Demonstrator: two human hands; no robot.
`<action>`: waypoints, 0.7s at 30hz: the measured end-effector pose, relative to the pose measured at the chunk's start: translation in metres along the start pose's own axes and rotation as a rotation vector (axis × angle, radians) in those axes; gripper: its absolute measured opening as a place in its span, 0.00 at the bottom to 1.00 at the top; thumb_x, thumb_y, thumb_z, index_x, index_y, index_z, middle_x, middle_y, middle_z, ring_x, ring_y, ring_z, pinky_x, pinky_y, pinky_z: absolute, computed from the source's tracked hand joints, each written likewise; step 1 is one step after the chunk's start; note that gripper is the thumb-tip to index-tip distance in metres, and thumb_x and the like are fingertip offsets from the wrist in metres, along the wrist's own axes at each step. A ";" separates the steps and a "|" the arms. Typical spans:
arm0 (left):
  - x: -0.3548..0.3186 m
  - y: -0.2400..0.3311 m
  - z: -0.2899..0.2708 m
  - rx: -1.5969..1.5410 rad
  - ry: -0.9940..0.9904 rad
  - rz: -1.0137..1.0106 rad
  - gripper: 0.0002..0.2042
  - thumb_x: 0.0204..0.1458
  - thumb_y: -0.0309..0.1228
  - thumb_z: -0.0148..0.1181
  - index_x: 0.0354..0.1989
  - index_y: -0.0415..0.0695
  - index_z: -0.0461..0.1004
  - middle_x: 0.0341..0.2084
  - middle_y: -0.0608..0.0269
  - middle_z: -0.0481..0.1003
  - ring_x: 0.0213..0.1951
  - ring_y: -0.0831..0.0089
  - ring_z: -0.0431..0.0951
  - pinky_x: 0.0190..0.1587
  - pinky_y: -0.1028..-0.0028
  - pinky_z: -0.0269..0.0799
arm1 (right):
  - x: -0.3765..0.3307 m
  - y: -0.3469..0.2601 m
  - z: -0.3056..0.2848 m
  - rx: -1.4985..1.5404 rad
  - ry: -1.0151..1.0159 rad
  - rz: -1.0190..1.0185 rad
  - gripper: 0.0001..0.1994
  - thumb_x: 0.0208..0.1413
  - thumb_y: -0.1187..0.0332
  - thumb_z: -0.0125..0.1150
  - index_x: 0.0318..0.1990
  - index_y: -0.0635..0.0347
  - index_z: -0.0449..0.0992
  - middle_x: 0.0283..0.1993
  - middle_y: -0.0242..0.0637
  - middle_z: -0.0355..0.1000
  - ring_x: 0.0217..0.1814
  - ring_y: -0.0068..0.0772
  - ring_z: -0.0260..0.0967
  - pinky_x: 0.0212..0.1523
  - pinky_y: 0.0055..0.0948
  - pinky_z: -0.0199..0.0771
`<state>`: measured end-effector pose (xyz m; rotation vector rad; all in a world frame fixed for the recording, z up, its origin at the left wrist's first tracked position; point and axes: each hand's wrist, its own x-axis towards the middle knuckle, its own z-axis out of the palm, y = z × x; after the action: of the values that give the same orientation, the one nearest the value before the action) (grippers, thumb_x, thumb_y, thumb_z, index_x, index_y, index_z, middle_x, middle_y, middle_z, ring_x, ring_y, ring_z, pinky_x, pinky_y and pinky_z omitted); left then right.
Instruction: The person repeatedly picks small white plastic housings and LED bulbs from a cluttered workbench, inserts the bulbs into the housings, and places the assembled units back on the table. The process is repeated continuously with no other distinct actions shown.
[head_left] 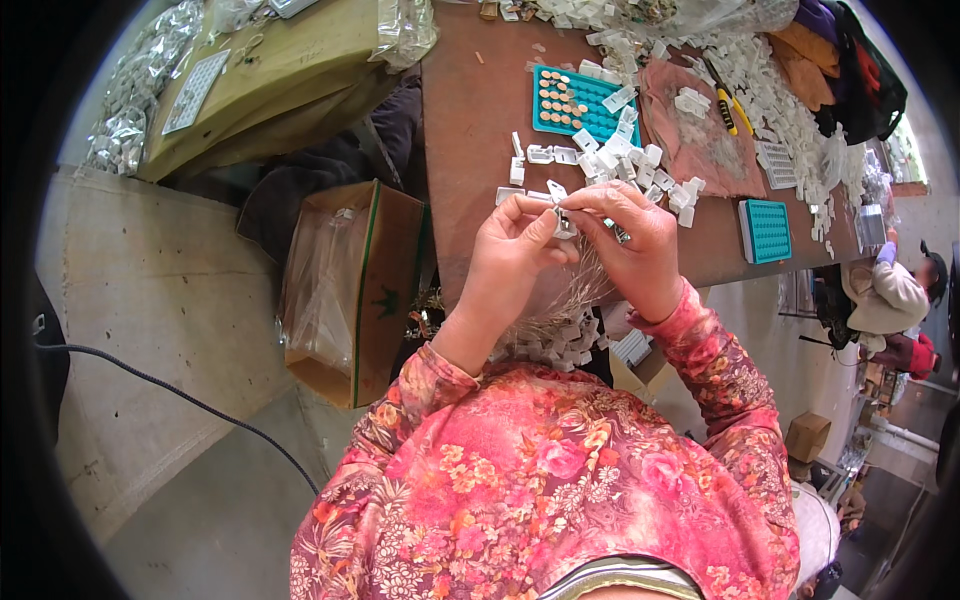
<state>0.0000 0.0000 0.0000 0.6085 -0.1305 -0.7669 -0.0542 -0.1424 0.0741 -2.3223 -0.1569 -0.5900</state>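
Over the table's near edge, my left hand (513,245) is closed around a small white plastic box (564,224) with its lid raised. My right hand (634,240) meets it there, thumb and forefinger pinched at the box's mouth; what lies between those fingertips is too small to make out. From beneath the right palm hangs a bundle of thin pale strands (585,285), with a bit of shiny metal by the curled fingers. Just beyond both hands, more white boxes (615,160) lie in a loose heap, some with lids up.
A teal tray (545,120) with round tan pieces stands beyond the heap. To the right are a pink cloth (700,150), yellow-and-black pliers (728,110) and another teal tray (768,232). An open cardboard box (365,300) stands left of the table. Another person (895,295) is at far right.
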 end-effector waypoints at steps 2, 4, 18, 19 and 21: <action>-0.001 0.003 0.000 0.025 -0.051 -0.009 0.06 0.62 0.29 0.53 0.44 0.40 0.68 0.37 0.65 0.74 0.36 0.79 0.77 0.41 0.74 0.78 | 0.000 -0.001 0.001 -0.009 0.024 -0.024 0.08 0.51 0.80 0.61 0.38 0.58 0.78 0.36 0.38 0.77 0.35 0.38 0.77 0.34 0.30 0.77; -0.003 0.000 0.002 0.040 -0.014 -0.027 0.06 0.62 0.29 0.53 0.43 0.40 0.68 0.36 0.65 0.73 0.36 0.79 0.77 0.40 0.74 0.78 | -0.001 0.000 -0.003 -0.039 -0.040 -0.027 0.09 0.50 0.80 0.61 0.39 0.58 0.79 0.35 0.38 0.77 0.35 0.38 0.77 0.33 0.30 0.77; -0.001 0.003 0.008 0.074 0.025 -0.016 0.06 0.61 0.27 0.53 0.44 0.40 0.67 0.40 0.59 0.75 0.38 0.71 0.78 0.41 0.71 0.78 | -0.008 0.007 0.001 -0.110 0.034 -0.190 0.14 0.44 0.80 0.63 0.41 0.56 0.80 0.36 0.37 0.78 0.35 0.38 0.77 0.35 0.31 0.77; -0.002 0.003 0.008 0.068 0.015 -0.015 0.06 0.61 0.26 0.53 0.44 0.40 0.67 0.40 0.59 0.75 0.39 0.71 0.78 0.41 0.72 0.78 | -0.006 0.006 -0.001 -0.078 0.012 -0.131 0.14 0.45 0.79 0.64 0.41 0.56 0.80 0.36 0.37 0.78 0.35 0.37 0.77 0.35 0.30 0.77; -0.002 0.004 0.007 0.052 0.000 -0.016 0.06 0.62 0.26 0.53 0.45 0.41 0.66 0.40 0.58 0.75 0.39 0.71 0.78 0.41 0.72 0.77 | 0.001 0.009 -0.009 0.005 -0.001 -0.049 0.14 0.47 0.79 0.65 0.42 0.56 0.80 0.37 0.37 0.78 0.35 0.34 0.78 0.36 0.28 0.78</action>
<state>-0.0011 0.0000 0.0077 0.6597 -0.1459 -0.7809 -0.0541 -0.1555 0.0748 -2.3196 -0.2167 -0.6120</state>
